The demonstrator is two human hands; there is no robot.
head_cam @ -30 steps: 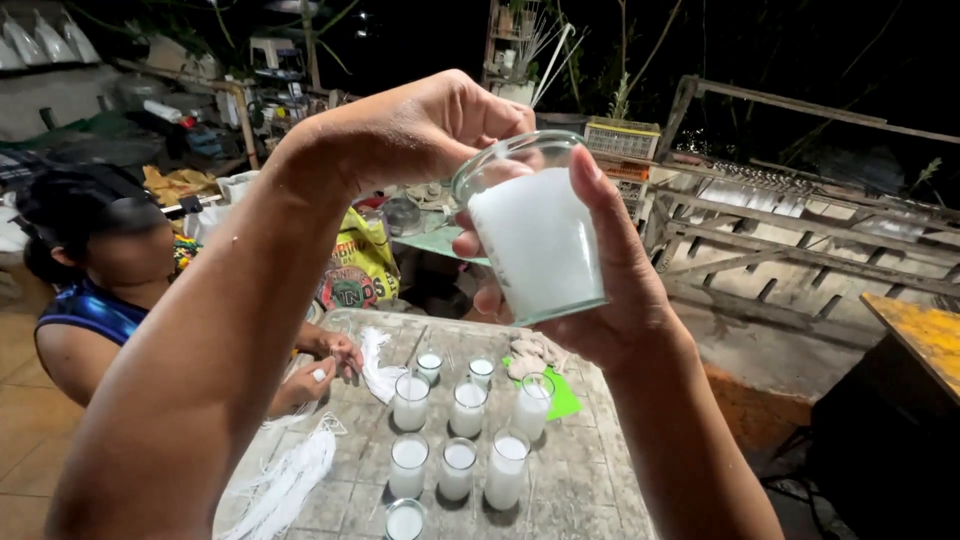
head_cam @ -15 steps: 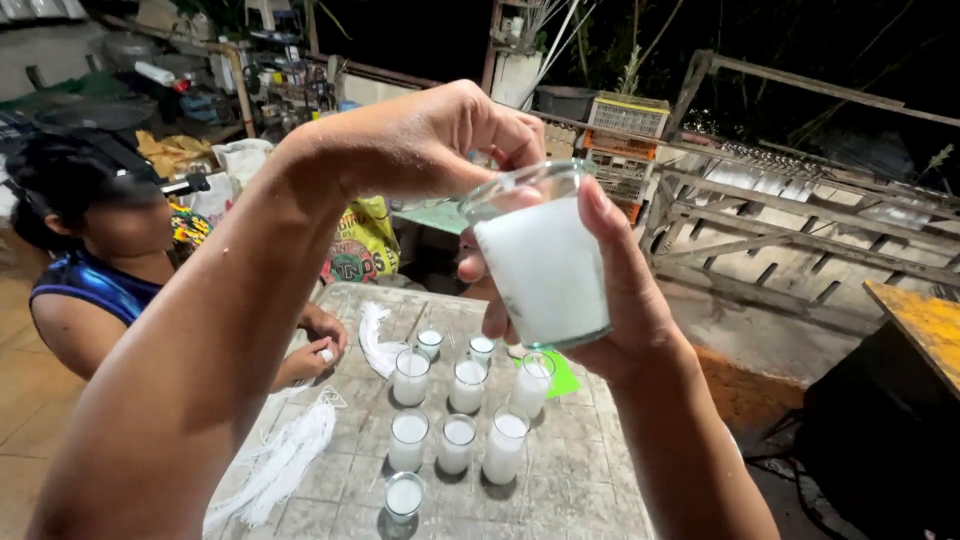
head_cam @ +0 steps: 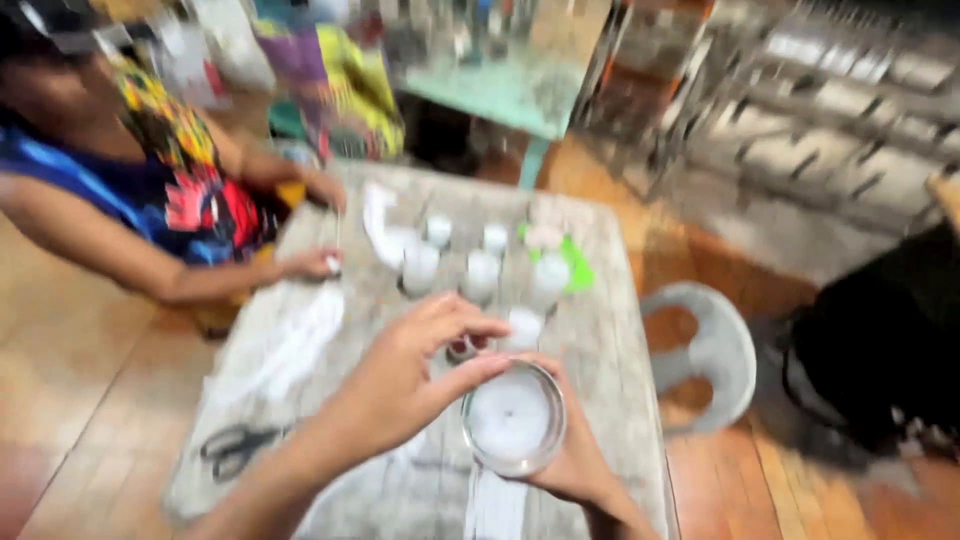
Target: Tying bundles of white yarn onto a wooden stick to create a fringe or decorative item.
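Observation:
My right hand [head_cam: 578, 468] cups a clear glass [head_cam: 512, 418] filled with something white, gripping it from below and the right. I see it from above, over the near part of the grey table [head_cam: 625, 340]. My left hand [head_cam: 415, 372] reaches in from the left, its thumb on the glass's rim and its fingers curled just above. Several small white-filled glasses [head_cam: 480, 272] stand in rows on the table beyond my hands. The whole view is blurred.
Another person in blue and patterned clothing [head_cam: 150, 190] sits at the left with both hands on the table. Black scissors [head_cam: 235, 447] and white strips [head_cam: 290, 350] lie at the table's left. A green patch [head_cam: 578, 266] sits by the glasses. A grey plastic chair [head_cam: 715, 350] stands right.
The glass has come down from raised, eye-level height to just over the table, still in both hands. My view has tipped downward, now looking into the glass from above.

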